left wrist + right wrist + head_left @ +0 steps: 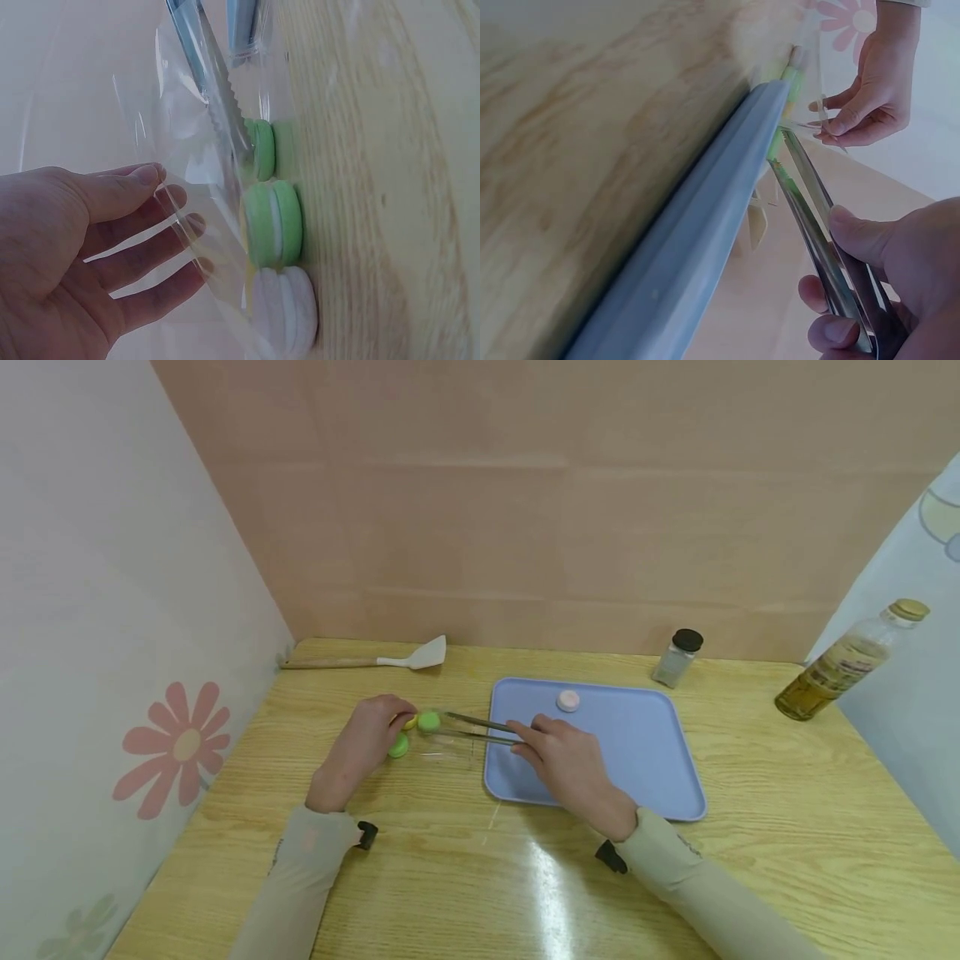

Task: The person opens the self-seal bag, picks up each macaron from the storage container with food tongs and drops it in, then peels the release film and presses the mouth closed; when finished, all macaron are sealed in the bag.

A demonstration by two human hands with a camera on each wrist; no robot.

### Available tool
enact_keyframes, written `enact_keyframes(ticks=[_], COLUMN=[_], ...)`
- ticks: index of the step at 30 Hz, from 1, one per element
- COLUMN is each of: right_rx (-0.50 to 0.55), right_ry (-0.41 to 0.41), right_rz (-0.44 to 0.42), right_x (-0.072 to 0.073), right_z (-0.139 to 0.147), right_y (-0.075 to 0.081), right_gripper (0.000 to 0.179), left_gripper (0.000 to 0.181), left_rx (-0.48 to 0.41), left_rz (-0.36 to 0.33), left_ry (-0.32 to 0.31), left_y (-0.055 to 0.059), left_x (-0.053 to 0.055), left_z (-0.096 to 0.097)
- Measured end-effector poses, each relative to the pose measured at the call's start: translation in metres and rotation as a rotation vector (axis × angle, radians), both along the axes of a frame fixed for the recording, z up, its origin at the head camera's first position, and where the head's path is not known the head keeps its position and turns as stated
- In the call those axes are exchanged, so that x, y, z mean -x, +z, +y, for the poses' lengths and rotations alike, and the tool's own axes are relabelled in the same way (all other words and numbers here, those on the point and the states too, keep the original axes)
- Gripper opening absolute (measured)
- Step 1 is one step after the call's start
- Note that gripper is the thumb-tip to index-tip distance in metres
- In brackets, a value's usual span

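Note:
My left hand (363,735) pinches the edge of a clear plastic bag (217,187) between thumb and fingers. Inside or behind the film, in the left wrist view, stand a green macaron (274,225), a second green one (262,150) and a pale lavender one (285,311). A bit of a yellow macaron (410,722) shows beside the left fingertips. In my right hand (566,764) are metal tongs (817,255), gripped around both arms. Their serrated tips reach the farther green macaron (429,721); whether they squeeze it I cannot tell.
Under the right hand lies a blue tray (637,760) with a pale pink macaron (567,700) near its back edge. A spatula (337,662) lies at the back left. A black-lidded jar (677,658) and an oil bottle (836,668) stand at the right.

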State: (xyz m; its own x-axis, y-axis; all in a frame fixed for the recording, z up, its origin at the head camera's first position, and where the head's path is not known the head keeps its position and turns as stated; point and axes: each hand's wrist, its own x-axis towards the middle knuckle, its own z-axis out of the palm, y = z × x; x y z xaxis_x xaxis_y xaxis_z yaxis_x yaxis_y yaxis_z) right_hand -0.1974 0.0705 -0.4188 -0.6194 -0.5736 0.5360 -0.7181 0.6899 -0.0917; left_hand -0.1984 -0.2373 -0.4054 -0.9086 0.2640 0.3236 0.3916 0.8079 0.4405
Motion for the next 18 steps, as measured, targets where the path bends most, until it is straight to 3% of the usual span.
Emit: enact_keyframes(ticks=[18], right_rx=[0.025], right_ry=[-0.022], right_rz=[0.091], right_x=[-0.019], right_z=[0.028], right_y=[0.009], right_gripper=[0.037], left_gripper=[0.012], left_rx=[0.008], left_rz=[0.028], left_ry=[-0.009], left_y=[-0.002], left_x=[-0.001], left_z=[0.000])
